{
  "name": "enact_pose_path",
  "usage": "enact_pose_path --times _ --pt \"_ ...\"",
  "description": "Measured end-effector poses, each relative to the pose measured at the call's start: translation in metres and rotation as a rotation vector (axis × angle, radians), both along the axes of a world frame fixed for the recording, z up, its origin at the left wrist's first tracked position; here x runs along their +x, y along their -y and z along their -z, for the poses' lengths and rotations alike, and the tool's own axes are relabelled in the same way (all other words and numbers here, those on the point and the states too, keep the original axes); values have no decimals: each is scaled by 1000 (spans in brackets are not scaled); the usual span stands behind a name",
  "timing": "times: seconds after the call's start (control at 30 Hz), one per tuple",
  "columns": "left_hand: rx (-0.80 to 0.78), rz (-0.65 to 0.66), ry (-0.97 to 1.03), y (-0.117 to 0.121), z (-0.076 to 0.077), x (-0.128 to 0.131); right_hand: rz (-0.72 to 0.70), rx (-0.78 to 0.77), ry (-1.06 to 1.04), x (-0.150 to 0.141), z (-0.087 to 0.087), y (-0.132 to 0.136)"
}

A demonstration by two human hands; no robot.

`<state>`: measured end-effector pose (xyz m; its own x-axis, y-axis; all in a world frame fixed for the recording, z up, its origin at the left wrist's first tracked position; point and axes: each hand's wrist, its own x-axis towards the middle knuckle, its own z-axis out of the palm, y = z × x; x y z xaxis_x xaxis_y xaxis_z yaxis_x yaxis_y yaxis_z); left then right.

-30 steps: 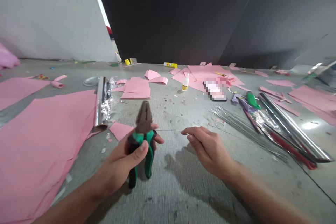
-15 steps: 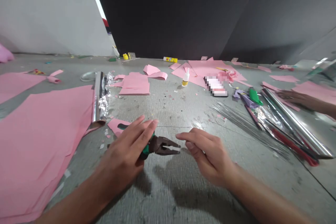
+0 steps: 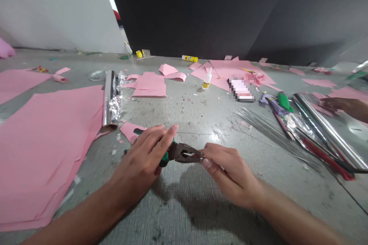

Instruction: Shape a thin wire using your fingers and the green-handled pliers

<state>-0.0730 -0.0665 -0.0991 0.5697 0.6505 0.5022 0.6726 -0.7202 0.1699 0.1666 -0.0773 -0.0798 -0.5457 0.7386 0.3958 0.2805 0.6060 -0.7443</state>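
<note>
My left hand [image 3: 145, 157] is wrapped round the green-and-black handles of a pair of pliers [image 3: 182, 153], whose dark jaws point right. The jaws are nearly closed, with a narrow gap near their middle. My right hand [image 3: 230, 172] pinches thumb and forefinger right at the jaw tips; whatever thin piece lies between those fingers is too small to make out. Right of and beyond my hands, a bundle of thin metal wires [image 3: 267, 134] lies on the grey surface. A small ring [image 3: 245, 128] rests by the wires.
Pink sheets [image 3: 51, 153] are stacked at left beside a foil roll [image 3: 109, 99]. A small glue bottle [image 3: 207, 79] stands near a phone [image 3: 240, 89]. Another foil roll [image 3: 327, 134] and red-handled tool [image 3: 327, 160] lie right. Another person's hand [image 3: 345, 108] is at far right.
The plier jaws have closed from a wider opening. My right fingertips have come left to meet the jaw tips. The other person's hand has shifted a little.
</note>
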Motion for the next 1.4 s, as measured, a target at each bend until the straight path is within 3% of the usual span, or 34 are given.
enact_pose_path --times 0.2,0.6,0.77,0.97,1.17,1.4 --pt "-5 18 -21 -1 -2 3 -46 -125 -24 -1 -1 0" --pt "-59 45 -24 -4 -5 0 -110 -195 -21 -2 -1 3" --pt "-141 31 -40 -4 -2 -1 -64 -118 -15 -6 -1 5" --pt "-53 -17 25 -5 -3 4 53 46 5 -9 2 8" --pt "-39 27 17 -5 -3 1 139 155 11 -8 4 9" --pt "106 -90 -64 -1 -6 -1 226 394 176 0 4 7"
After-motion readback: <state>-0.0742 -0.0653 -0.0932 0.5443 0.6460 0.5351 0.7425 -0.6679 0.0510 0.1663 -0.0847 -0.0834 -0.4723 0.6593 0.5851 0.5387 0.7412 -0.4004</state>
